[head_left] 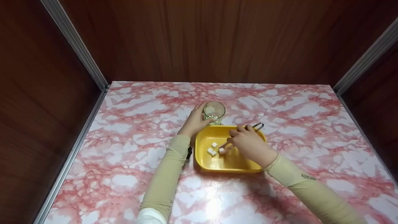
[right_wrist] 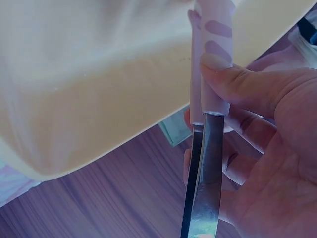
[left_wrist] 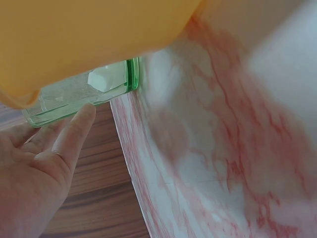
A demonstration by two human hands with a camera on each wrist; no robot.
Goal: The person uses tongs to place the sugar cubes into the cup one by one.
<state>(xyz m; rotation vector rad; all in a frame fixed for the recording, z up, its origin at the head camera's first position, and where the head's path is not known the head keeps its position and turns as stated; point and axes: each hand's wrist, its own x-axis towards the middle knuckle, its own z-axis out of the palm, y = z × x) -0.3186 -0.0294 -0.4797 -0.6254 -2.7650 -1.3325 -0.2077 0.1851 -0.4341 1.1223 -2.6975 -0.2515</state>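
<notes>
On the middle of the counter (head_left: 130,174), a yellow basin (head_left: 230,170), open side up. Inside it, left of centre, four white cubes (head_left: 214,145): two touching at the near left, one just beyond them on the far side, and one to the right at the tips of the tongs (right_wrist: 212,148). Whether the tips grip that cube: cannot tell.

Right hand (head_left: 248,143): above the right part of the basin, fingers grasping the tongs, thumb laid on the pale pink grip. Tongs slant, tips toward the near left and down into the basin, bent metal end toward the far right, above the far rim.

Left hand (head_left: 196,119): beyond the far left corner of the basin, fingers grasping the glass (head_left: 217,113), thumb on its near side, other fingers on its left. Glass upright, clear with a green tint, just beside the far rim of the basin. White pieces visible inside it, at least one a cube; exact count cannot be told.

Both forearms in khaki sleeves (head_left: 166,177), dark lettering on the right one. Counter surface marbled red and white. Brown wood-grain walls (head_left: 202,40) at left, right and far side, with grey metal strips (head_left: 79,46) at the far corners
</notes>
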